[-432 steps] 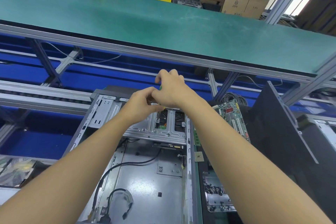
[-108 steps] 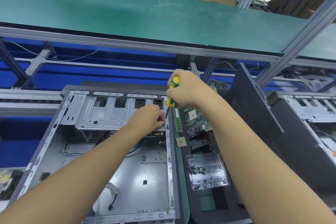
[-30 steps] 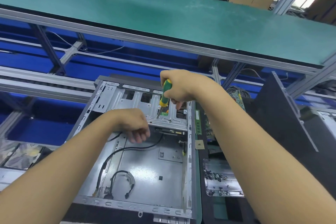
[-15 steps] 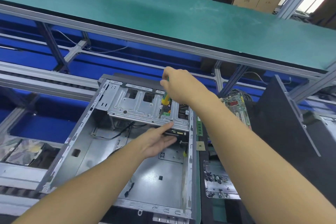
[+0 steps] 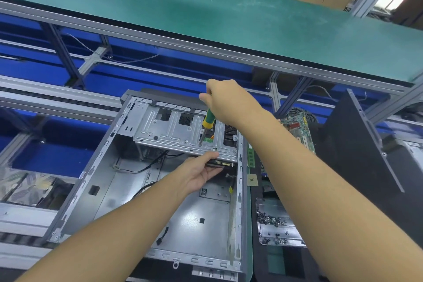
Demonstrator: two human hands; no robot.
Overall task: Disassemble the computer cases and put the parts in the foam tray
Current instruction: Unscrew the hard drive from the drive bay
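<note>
I am gripping the screwdriver in my right hand — its top is hiding inside my fist, and its tip is touching the metal bracket in the open computer case in front of me. My left hand is reaching flat under that bracket, fingers straight, touching a dark drive — its fingertips are hiding. My right arm is covering part of the circuit board.

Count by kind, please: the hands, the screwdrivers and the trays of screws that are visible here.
Hands: 2, left hand and right hand
Screwdriver: 1
Tray of screws: 1
Total: 4
</note>
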